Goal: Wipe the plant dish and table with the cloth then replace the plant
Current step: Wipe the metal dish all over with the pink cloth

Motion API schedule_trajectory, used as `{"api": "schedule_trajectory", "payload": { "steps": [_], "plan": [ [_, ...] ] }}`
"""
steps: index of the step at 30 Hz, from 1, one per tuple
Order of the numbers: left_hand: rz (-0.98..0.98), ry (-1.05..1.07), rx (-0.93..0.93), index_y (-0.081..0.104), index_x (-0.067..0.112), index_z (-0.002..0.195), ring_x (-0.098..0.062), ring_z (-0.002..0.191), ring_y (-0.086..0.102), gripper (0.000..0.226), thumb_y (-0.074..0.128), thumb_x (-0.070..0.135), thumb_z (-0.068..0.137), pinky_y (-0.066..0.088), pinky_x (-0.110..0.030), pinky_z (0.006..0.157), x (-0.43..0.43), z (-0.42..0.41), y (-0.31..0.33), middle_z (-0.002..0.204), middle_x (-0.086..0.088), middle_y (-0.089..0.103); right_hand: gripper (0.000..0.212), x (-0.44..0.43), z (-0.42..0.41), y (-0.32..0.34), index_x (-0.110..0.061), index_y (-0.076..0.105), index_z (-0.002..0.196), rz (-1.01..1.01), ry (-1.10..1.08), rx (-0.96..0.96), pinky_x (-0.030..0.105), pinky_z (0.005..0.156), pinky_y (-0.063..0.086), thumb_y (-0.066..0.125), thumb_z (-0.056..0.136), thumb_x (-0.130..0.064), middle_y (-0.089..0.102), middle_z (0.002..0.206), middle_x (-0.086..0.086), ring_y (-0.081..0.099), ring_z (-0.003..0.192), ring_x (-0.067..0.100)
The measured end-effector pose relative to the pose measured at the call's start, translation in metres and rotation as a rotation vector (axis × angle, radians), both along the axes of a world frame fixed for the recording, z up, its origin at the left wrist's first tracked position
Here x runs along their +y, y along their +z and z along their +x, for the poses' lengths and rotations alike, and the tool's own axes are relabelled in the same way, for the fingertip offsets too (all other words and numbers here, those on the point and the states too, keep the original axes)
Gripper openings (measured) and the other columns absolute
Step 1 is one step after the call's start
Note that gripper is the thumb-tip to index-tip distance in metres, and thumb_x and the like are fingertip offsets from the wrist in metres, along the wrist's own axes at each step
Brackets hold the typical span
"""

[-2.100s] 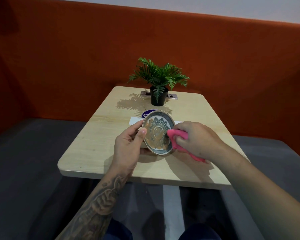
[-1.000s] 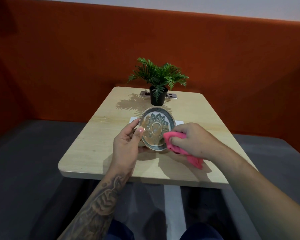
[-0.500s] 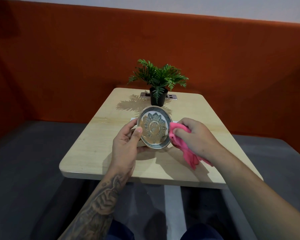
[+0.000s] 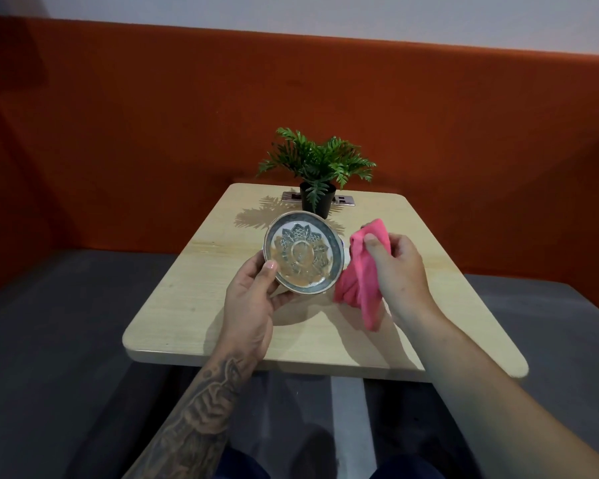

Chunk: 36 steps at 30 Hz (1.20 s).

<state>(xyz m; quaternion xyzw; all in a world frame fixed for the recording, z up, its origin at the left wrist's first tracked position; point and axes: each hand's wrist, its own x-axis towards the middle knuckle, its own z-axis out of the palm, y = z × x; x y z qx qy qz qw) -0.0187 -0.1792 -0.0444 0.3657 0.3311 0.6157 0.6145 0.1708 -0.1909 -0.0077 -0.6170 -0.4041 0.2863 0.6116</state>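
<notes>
Two hands share the work: our left hand (image 4: 253,299) holds the dish (image 4: 303,252) up off the table (image 4: 222,326), tilted so its patterned face looks back at us, and our right hand (image 4: 400,271) grips the cloth (image 4: 358,285) just beside the dish's right rim.

We judge the dish to be glazed ceramic: stiff, light enough for one hand, breakable if dropped, and likely slick where the brown smear covers its lower half. Its rim is the place to hold it, and that is where we have it. The left thumb lies on the lower left edge of the face, and the fingers (image 4: 284,299) curl under the back, closed on the rim. More than that of the back we cannot see.

The cloth is soft and limp; it hangs in folds below the right hand. Our right thumb (image 4: 372,242) pins it near the top against fingers hidden behind the fabric, so that hand is closed on it. Whether the cloth touches the dish rim we cannot tell.

The plant (image 4: 317,178) stands in its black pot at the far end of the table, well apart from both hands. We judge the dish not yet clean, with the table and the plant's return to come.
</notes>
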Motion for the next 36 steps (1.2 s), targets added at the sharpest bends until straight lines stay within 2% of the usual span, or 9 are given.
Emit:
{"api": "schedule_trajectory", "payload": {
  "steps": [3, 8, 14, 20, 26, 28, 30, 32, 36],
  "plan": [
    [0.029, -0.024, 0.001, 0.063, 0.009, 0.121, -0.02, 0.097, 0.072, 0.025, 0.047, 0.009, 0.102, 0.06, -0.039, 0.071, -0.001, 0.001, 0.0, 0.114, -0.011, 0.073, 0.016, 0.004, -0.004, -0.004, -0.023, 0.065, 0.102, -0.092, 0.094, 0.199, 0.047, 0.096, 0.055, 0.065, 0.095, -0.037, 0.071, 0.111, 0.005, 0.066, 0.104, 0.025],
    [0.061, -0.065, 0.014, 0.063, 0.012, 0.117, -0.018, 0.092, 0.073, 0.023, 0.046, 0.009, 0.102, 0.061, -0.037, 0.07, -0.004, 0.002, 0.003, 0.107, -0.006, 0.075, 0.022, 0.007, -0.01, -0.004, -0.019, 0.064, 0.112, -0.077, 0.149, 0.323, 0.055, 0.09, 0.058, 0.072, 0.092, -0.025, 0.072, 0.108, 0.011, 0.07, 0.1, 0.031],
    [0.041, -0.121, 0.047, 0.065, 0.012, 0.109, -0.018, 0.085, 0.073, 0.023, 0.047, 0.001, 0.099, 0.059, -0.035, 0.057, -0.005, 0.002, 0.005, 0.098, -0.005, 0.076, 0.018, 0.007, -0.002, 0.0, -0.027, 0.066, 0.103, -0.027, 0.077, 0.139, 0.048, 0.085, 0.061, 0.075, 0.089, -0.027, 0.074, 0.102, 0.004, 0.071, 0.097, 0.027],
    [0.028, -0.136, 0.121, 0.07, 0.015, 0.096, -0.015, 0.065, 0.066, 0.026, 0.048, 0.028, 0.101, 0.048, -0.028, 0.044, -0.007, 0.005, 0.007, 0.075, -0.003, 0.072, 0.017, 0.0, 0.009, 0.013, -0.03, 0.065, 0.103, -0.036, 0.141, -0.113, 0.052, 0.074, 0.062, 0.073, 0.089, -0.025, 0.072, 0.101, 0.002, 0.071, 0.09, 0.028],
    [0.011, -0.145, 0.139, 0.072, 0.01, 0.089, -0.016, 0.057, 0.068, 0.031, 0.048, 0.024, 0.102, 0.051, -0.028, 0.042, -0.011, 0.005, 0.012, 0.07, -0.006, 0.074, 0.014, -0.002, 0.014, 0.028, -0.028, 0.066, 0.102, -0.101, 0.196, -0.215, 0.05, 0.069, 0.06, 0.072, 0.09, -0.025, 0.07, 0.098, 0.001, 0.07, 0.086, 0.031],
    [0.018, -0.16, 0.16, 0.075, 0.009, 0.087, -0.023, 0.065, 0.071, 0.036, 0.047, 0.026, 0.102, 0.059, -0.04, 0.051, -0.011, 0.006, 0.012, 0.076, -0.012, 0.075, 0.017, -0.001, 0.017, 0.033, -0.029, 0.066, 0.106, -0.126, 0.225, -0.235, 0.049, 0.064, 0.061, 0.071, 0.091, -0.025, 0.069, 0.1, 0.0, 0.071, 0.083, 0.031],
    [0.006, -0.164, 0.206, 0.08, 0.015, 0.084, -0.03, 0.077, 0.072, 0.04, 0.048, 0.033, 0.101, 0.06, -0.057, 0.073, -0.012, 0.006, 0.011, 0.085, -0.016, 0.077, 0.019, 0.004, 0.019, 0.039, -0.03, 0.065, 0.108, -0.138, 0.247, -0.29, 0.046, 0.067, 0.062, 0.072, 0.091, -0.025, 0.069, 0.1, -0.001, 0.072, 0.085, 0.028],
    [0.006, -0.152, 0.25, 0.081, 0.018, 0.083, -0.031, 0.081, 0.072, 0.04, 0.05, 0.037, 0.098, 0.058, -0.055, 0.085, -0.013, 0.008, 0.009, 0.088, -0.016, 0.078, 0.018, 0.01, 0.019, 0.045, -0.033, 0.067, 0.103, -0.14, 0.276, -0.37, 0.048, 0.078, 0.061, 0.075, 0.088, -0.027, 0.072, 0.098, -0.002, 0.07, 0.088, 0.027],
    [0.008, -0.147, 0.252, 0.081, 0.013, 0.089, -0.036, 0.088, 0.071, 0.04, 0.055, 0.042, 0.093, 0.055, -0.057, 0.091, -0.013, 0.009, 0.007, 0.095, -0.022, 0.076, 0.021, 0.014, 0.017, 0.053, -0.035, 0.068, 0.106, -0.195, 0.352, -0.494, 0.045, 0.081, 0.06, 0.076, 0.088, -0.031, 0.073, 0.097, -0.006, 0.07, 0.086, 0.021]
  ]
}}
